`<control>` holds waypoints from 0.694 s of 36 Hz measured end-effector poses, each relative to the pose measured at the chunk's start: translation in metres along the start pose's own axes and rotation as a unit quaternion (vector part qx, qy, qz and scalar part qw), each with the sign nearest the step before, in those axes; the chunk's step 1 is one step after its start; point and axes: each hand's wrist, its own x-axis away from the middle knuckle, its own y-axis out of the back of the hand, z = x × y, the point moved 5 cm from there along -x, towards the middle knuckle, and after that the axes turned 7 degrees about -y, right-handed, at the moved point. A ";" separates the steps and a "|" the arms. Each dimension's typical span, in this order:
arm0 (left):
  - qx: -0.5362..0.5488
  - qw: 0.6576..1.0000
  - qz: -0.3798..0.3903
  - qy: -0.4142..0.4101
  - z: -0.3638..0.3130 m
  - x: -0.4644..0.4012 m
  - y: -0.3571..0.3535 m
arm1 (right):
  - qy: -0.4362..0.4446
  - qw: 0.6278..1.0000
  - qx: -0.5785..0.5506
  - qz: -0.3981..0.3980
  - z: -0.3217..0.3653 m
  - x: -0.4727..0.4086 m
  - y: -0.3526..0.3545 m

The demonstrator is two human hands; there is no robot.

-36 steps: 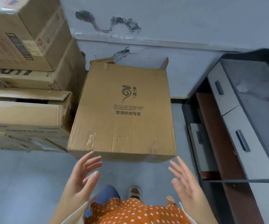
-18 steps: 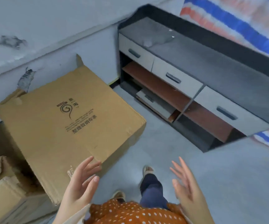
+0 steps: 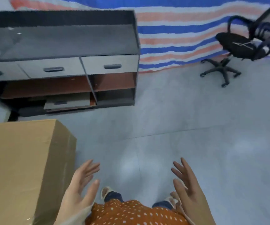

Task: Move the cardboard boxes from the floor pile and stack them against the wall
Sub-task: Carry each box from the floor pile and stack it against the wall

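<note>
With both hands empty and raised in front of the torso, this looks like a moment between boxes. Left hand [image 3: 80, 184] has palm turned inward and fingers spread wide, gripping nothing; it sits just beside the near corner of the large plain brown cardboard box [image 3: 25, 168], apparently not touching it. Right hand [image 3: 188, 187] mirrors it, fingers splayed, holding nothing, well apart from the box on its far side. Hands held parallel and box-width apart probably because that is the carrying posture, ready for the next pick.

Box stands on the pale grey tiled floor [image 3: 179, 127], filling the lower left of the view; whether it touches a wall cannot be told. Beyond the box stands a dark grey low cabinet with light drawer fronts and reddish open shelves [image 3: 82, 65]. Farther from the box, past the cabinet's end, a black mesh swivel office chair [image 3: 238, 47] stands before a blue, red and white striped tarp [image 3: 179, 30]. No floor pile is in view; likely out of frame.
</note>
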 end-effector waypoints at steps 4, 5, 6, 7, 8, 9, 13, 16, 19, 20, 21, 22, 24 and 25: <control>0.028 0.993 0.109 -0.020 -0.015 0.001 -0.088 | -0.025 0.996 -0.019 -0.088 -0.032 0.034 0.078; 0.035 0.991 0.130 -0.025 -0.018 0.006 -0.112 | -0.035 0.993 -0.026 -0.112 -0.043 0.043 0.100; 0.040 0.987 0.153 -0.031 -0.023 0.012 -0.137 | -0.045 0.989 -0.034 -0.136 -0.053 0.052 0.122; 0.044 0.983 0.174 -0.035 -0.027 0.019 -0.163 | -0.057 0.985 -0.046 -0.158 -0.063 0.061 0.144; 0.049 0.979 0.196 -0.040 -0.032 0.026 -0.188 | -0.068 0.980 -0.060 -0.179 -0.072 0.071 0.165; 0.051 0.973 0.219 -0.047 -0.038 0.033 -0.212 | -0.075 0.974 -0.073 -0.201 -0.079 0.080 0.185; 0.052 0.947 0.309 -0.074 -0.059 0.055 -0.305 | -0.084 0.944 -0.116 -0.296 -0.104 0.116 0.254; 0.056 0.924 0.367 -0.085 -0.073 0.072 -0.364 | -0.094 0.922 -0.149 -0.344 -0.128 0.141 0.292; 0.054 0.899 0.423 -0.098 -0.089 0.088 -0.413 | -0.105 0.902 -0.169 -0.384 -0.147 0.162 0.321; 0.054 0.890 0.441 -0.106 -0.093 0.093 -0.427 | -0.109 0.893 -0.177 -0.399 -0.152 0.167 0.330; 0.051 0.880 0.458 -0.111 -0.096 0.096 -0.441 | -0.116 0.884 -0.186 -0.412 -0.158 0.172 0.338; 0.047 0.872 0.474 -0.115 -0.098 0.099 -0.454 | -0.125 0.877 -0.197 -0.420 -0.163 0.176 0.345; 0.045 0.856 0.501 -0.116 -0.102 0.102 -0.480 | -0.136 0.862 -0.221 -0.436 -0.177 0.182 0.357; 0.044 0.849 0.513 -0.115 -0.104 0.103 -0.493 | -0.140 0.855 -0.230 -0.443 -0.182 0.183 0.363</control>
